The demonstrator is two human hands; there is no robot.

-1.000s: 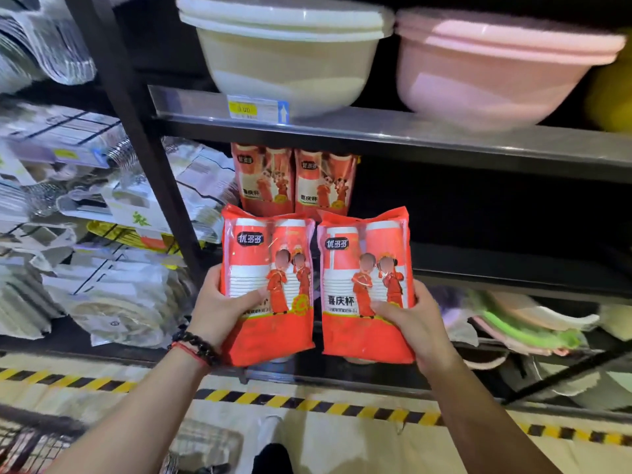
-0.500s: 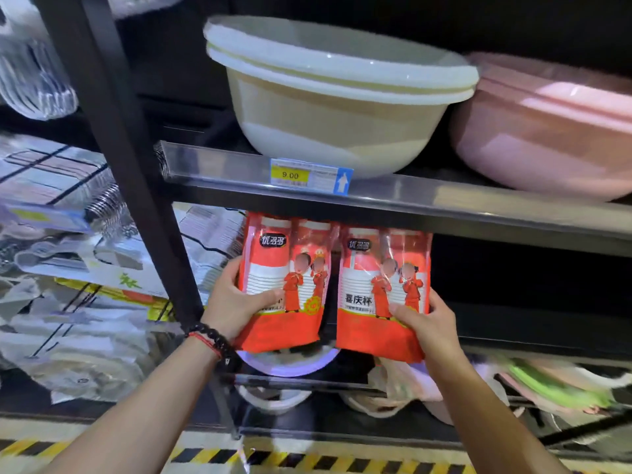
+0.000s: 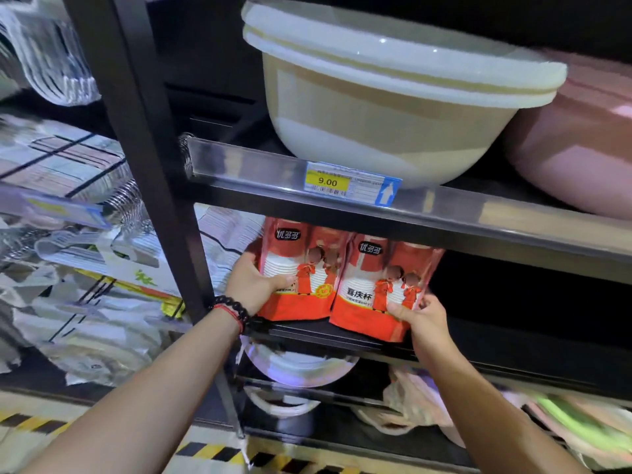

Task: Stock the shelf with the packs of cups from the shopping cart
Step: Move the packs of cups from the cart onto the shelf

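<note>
2 red packs of cups, one gripped at its side edge by the left hand point(image 3: 251, 285) and one by the right hand point(image 3: 419, 318), are held upright at the front of the shelf point(image 3: 513, 340); judged light, soft-wrapped, slippery, crushable, best held low at the sides.

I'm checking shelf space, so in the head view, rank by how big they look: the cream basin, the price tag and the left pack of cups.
Largest to smallest, as they look:
1. cream basin
2. left pack of cups, held by the left hand
3. price tag
The basin also sits nearer the camera, which enlarges it.
</note>
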